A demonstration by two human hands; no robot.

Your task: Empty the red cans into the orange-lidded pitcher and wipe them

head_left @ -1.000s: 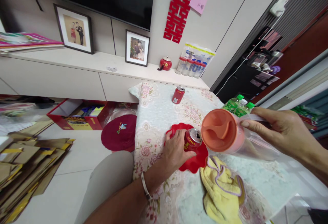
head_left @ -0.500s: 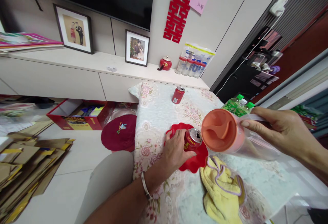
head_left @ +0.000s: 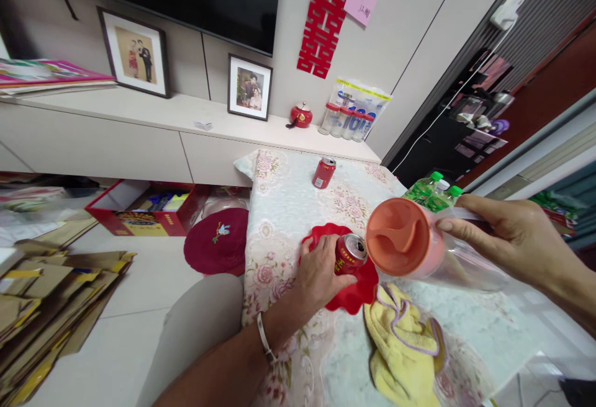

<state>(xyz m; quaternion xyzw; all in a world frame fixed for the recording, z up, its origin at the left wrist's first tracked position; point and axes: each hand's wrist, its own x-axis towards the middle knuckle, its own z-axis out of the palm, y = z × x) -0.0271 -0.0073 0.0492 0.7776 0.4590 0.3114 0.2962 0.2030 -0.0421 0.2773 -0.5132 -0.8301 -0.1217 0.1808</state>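
Observation:
My left hand (head_left: 321, 270) is wrapped round a red drink can (head_left: 348, 257) whose top is open. The can stands over a red scalloped plate (head_left: 356, 298). With my right hand (head_left: 507, 233) I grip the handle of a clear pitcher (head_left: 470, 267) with an orange lid (head_left: 398, 236). The pitcher is tipped on its side, its lid end close against the can's rim. Whether any liquid is flowing between them I cannot make out. A yellow cloth (head_left: 405, 345) with purple edging lies below the pitcher.
A second red can (head_left: 325, 173) stands farther back on the flowered tablecloth (head_left: 288, 208). Green-capped bottles (head_left: 431, 190) are beyond the table's right side. A maroon-covered stool (head_left: 216, 242), a red box (head_left: 144, 208) and flattened cardboard (head_left: 60, 308) lie left.

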